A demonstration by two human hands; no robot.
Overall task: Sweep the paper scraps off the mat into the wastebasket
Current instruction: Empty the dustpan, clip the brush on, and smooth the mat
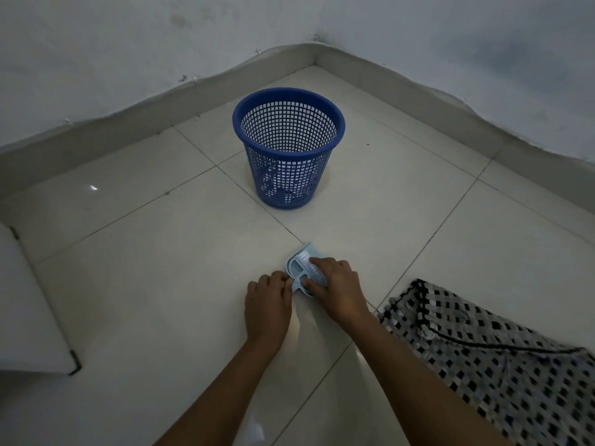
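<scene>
Reaching forward, both hands (pixel 269 296) (pixel 336 284) gripping dustpan set (pixel 304 268)

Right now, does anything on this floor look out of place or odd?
One small thing: a white scrap lies alone on the tiles, far left of the blue wastebasket. The mat lies rumpled. Both hands, left hand and right hand, hold the small brush and dustpan set.
</scene>
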